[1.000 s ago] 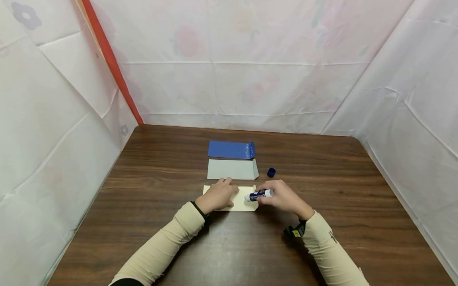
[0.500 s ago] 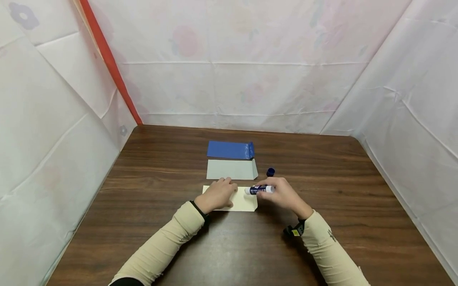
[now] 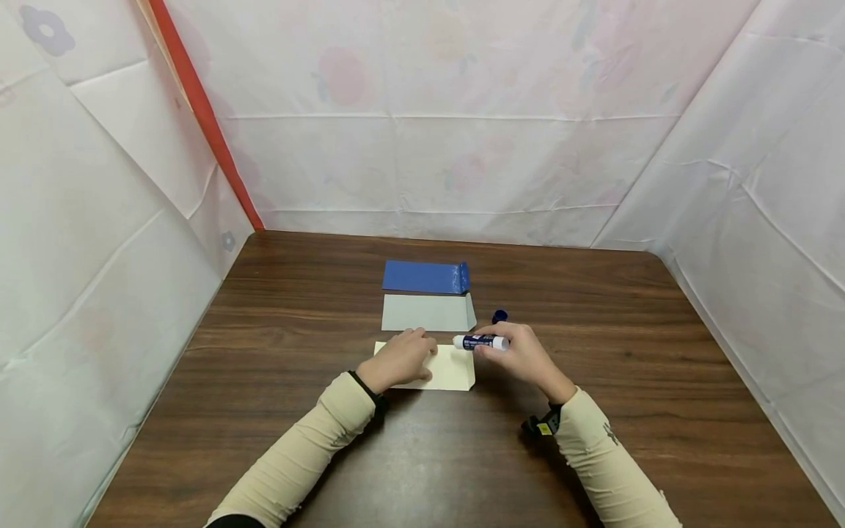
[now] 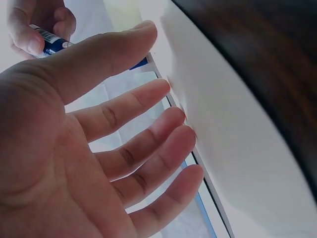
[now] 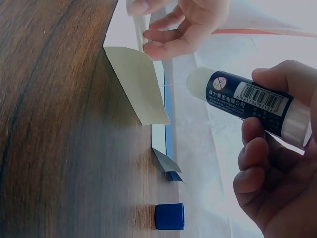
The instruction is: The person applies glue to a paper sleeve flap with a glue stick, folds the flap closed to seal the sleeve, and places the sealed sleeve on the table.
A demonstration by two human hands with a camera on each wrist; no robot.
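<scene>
A pale yellow folded paper lies nearest me on the table. My left hand rests on its left part, fingertips touching the surface and fingers fairly straight in the left wrist view. Thumb and fingers of my right hand grip an uncapped glue stick, its white end pointing left at the paper's far right corner. In the right wrist view the paper's flap tilts up off the table, and the glue stick's tip is apart from it.
Beyond lie a pale grey-green folded paper and a blue one, with whitish smears near its right fold. The dark blue glue cap stands just past my right hand. White curtains surround the brown table.
My right hand has moved the glue stick away from me, from the middle of the yellow paper's right end to past its far edge. The left hand stays nearly still.
</scene>
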